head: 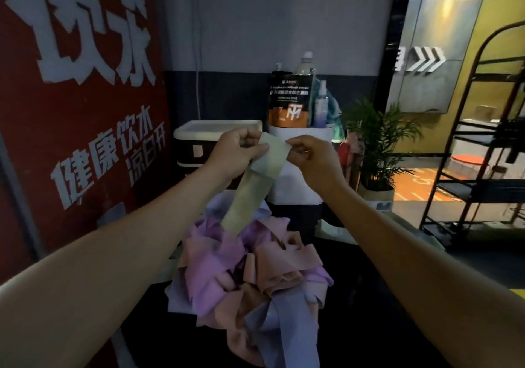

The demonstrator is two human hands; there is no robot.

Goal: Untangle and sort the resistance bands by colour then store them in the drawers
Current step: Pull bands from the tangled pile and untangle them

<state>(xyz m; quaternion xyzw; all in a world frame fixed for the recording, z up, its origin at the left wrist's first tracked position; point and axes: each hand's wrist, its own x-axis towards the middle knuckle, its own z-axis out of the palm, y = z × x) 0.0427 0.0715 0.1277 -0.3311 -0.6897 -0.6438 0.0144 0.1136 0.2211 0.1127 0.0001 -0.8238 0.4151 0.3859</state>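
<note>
while most of the bands lie knotted, the sorting looks barely begun:
drawer unit (218,140): white, with dark fronts, just behind the left hand; its drawers look closed, and i cannot tell what, if anything, is inside.
left hand (237,151): raised at chest height, fingers and thumb pinching the top left edge of the pale green band.
pale green band (255,183): held up between both hands; its top is folded over, and its lower end runs down into the heap, so i judge it not yet free.
right hand (309,156): level with the left and close to it, fingertips pinching the band's top right corner.
tangled heap (250,271): pink, purple and blue-grey bands twisted together on a dark surface below the hands; no separate colour piles show.
white bin (298,174): behind the right hand, topped with an orange pouch (289,103) and bottles.
left to do: free the green band, separate every colour, fill the drawers.
hard to see: where the green band ends inside the heap; the heap's near edge is cut off by the frame; how many bands there are; the dim surface under them.
</note>
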